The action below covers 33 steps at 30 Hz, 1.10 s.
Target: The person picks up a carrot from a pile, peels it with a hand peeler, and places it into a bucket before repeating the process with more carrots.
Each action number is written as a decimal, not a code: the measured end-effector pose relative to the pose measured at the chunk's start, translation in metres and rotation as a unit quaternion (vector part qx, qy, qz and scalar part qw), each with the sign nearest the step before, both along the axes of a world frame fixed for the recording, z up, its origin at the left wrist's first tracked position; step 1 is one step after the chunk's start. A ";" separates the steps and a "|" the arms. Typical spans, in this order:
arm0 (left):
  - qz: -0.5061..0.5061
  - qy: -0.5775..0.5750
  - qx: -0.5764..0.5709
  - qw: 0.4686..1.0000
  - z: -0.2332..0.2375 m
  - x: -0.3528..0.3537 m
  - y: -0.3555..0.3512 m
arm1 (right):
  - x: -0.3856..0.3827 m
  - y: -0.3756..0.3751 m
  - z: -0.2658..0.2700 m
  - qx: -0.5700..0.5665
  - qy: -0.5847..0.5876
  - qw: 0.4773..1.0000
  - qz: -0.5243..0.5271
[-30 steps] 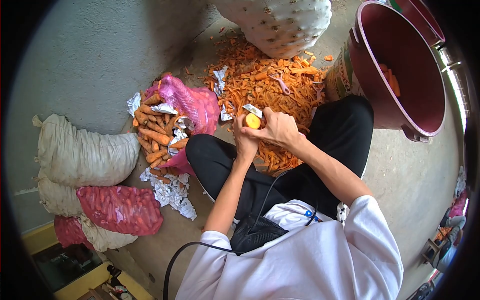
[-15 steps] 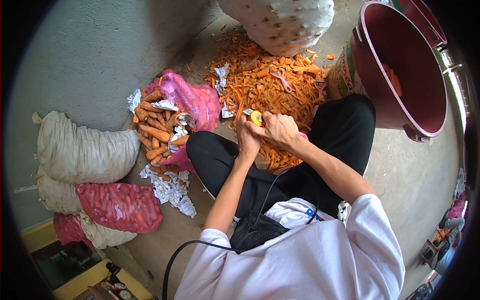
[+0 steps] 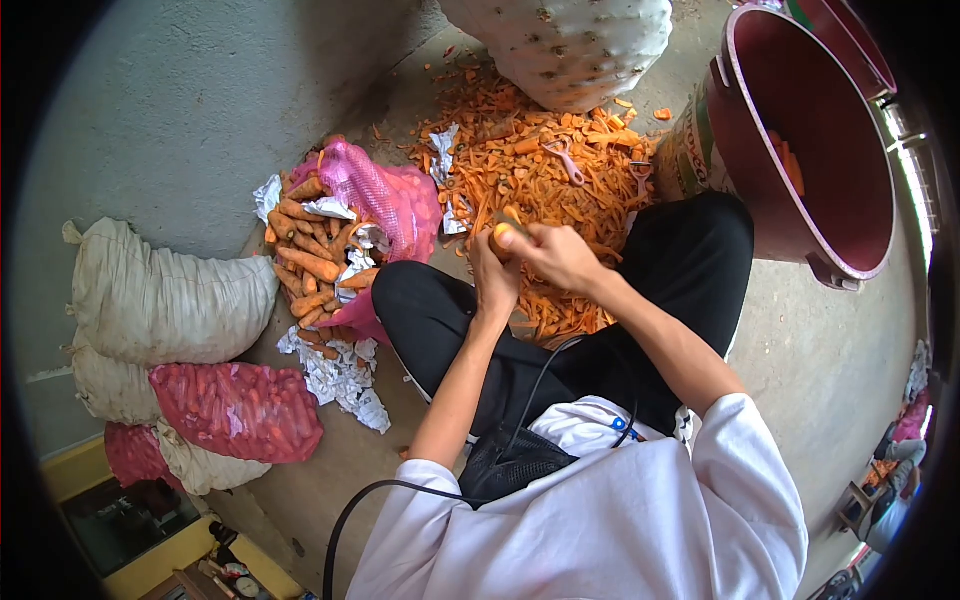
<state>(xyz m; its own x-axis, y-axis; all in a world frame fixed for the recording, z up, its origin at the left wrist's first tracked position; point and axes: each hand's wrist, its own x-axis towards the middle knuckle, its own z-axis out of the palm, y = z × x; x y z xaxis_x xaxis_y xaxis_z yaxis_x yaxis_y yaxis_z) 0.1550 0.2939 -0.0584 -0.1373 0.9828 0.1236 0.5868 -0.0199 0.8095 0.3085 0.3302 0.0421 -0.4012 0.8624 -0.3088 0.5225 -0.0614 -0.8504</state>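
Note:
A carrot (image 3: 499, 238) is gripped in my left hand (image 3: 494, 280), its cut orange end facing up beside the thumb. My right hand (image 3: 560, 258) is closed against it, around what looks like a small knife (image 3: 503, 218); only a bit of greyish blade shows and the handle is hidden in the fingers. A small orange piece (image 3: 513, 213) sits at the blade. Below both hands, between my knees, spreads a heap of carrot peelings (image 3: 530, 185). A pink peeler (image 3: 566, 165) lies on that heap, beyond the right hand.
Unpeeled carrots (image 3: 312, 262) spill from a pink mesh bag (image 3: 385, 195) on the left, among crumpled paper (image 3: 345, 380). A large maroon tub (image 3: 830, 215) holding several carrots stands right. Filled sacks (image 3: 170, 295) lie far left; a bulging white sack (image 3: 570, 50) is ahead.
My right hand has shifted and turned slightly at the carrot's end, and the blade now stands over it with a small orange piece. The left hand stays almost in place.

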 end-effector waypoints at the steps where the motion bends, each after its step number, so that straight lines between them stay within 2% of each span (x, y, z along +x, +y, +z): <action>1: 0.007 -0.015 0.016 1.000 0.026 0.007 -0.001 | 0.002 0.006 -0.002 -0.037 0.061 0.996 -0.056; 2: 0.013 -0.028 0.030 0.999 0.042 0.010 -0.002 | 0.003 0.011 -0.004 -0.075 0.121 0.983 -0.114; 3: 0.028 -0.059 0.010 0.998 0.041 0.011 0.000 | 0.010 0.021 -0.005 -0.158 0.169 0.965 -0.126; 6: 0.027 0.005 0.049 0.998 0.043 0.010 0.002 | 0.017 0.032 -0.005 -0.279 0.288 0.887 -0.228; 7: 0.037 0.066 0.046 0.996 0.047 0.011 0.001 | 0.018 0.035 -0.011 -0.261 0.231 0.909 -0.229; 9: 0.045 0.063 -0.043 0.996 0.042 0.006 0.000 | 0.015 0.041 -0.040 -0.223 0.114 0.941 -0.228; 10: 0.049 0.062 -0.088 0.993 0.035 0.001 0.002 | 0.014 0.042 -0.068 -0.122 0.018 0.977 -0.174; 11: 0.013 0.002 -0.018 1.000 -0.005 -0.014 0.005 | 0.014 0.043 -0.101 -0.019 -0.079 0.990 -0.116; 12: 0.024 -0.059 -0.123 0.990 -0.003 -0.016 0.006 | 0.016 0.047 -0.119 0.086 -0.176 0.979 -0.055; 13: 0.035 -0.119 -0.228 0.966 0.005 -0.017 0.001 | 0.017 0.056 -0.109 -0.054 -0.204 0.977 -0.012; 15: 0.079 -0.242 -0.473 0.843 0.063 -0.004 0.011 | 0.023 0.068 -0.133 -0.099 -0.204 0.974 -0.017; 18: 0.025 -0.391 -0.408 0.824 0.053 -0.005 0.009 | 0.029 0.072 -0.165 -0.132 -0.195 0.970 -0.064; 19: 0.038 -0.385 -0.414 0.824 0.054 -0.002 0.012 | 0.029 0.075 -0.171 -0.151 -0.195 0.967 -0.065; 21: 0.040 -0.330 -0.296 0.895 0.044 0.002 0.013 | 0.024 0.088 -0.199 -0.190 -0.236 0.952 -0.053; 23: 0.029 -0.232 -0.182 0.955 0.026 -0.001 0.015 | 0.026 0.092 -0.206 -0.184 -0.201 0.960 -0.056; 24: 0.026 -0.218 -0.172 0.960 0.017 -0.003 0.014 | 0.026 0.092 -0.211 -0.183 -0.184 0.964 -0.058; 25: 0.022 -0.204 -0.161 0.965 0.022 -0.003 0.016 | 0.024 0.095 -0.210 -0.120 -0.224 0.963 -0.092; 27: 0.015 -0.203 -0.168 0.965 0.027 -0.006 0.021 | 0.019 0.104 -0.209 0.013 -0.298 0.941 -0.158; 28: 0.012 -0.203 -0.171 0.964 0.029 -0.007 0.023 | 0.020 0.112 -0.218 0.031 -0.285 0.939 -0.191; 30: 0.010 -0.288 -0.216 0.933 0.041 -0.007 0.028 | 0.027 0.136 -0.246 0.066 -0.257 0.930 -0.256; 33: 0.020 -0.415 -0.238 0.878 0.054 -0.008 0.032 | 0.033 0.160 -0.263 0.046 -0.276 0.923 -0.264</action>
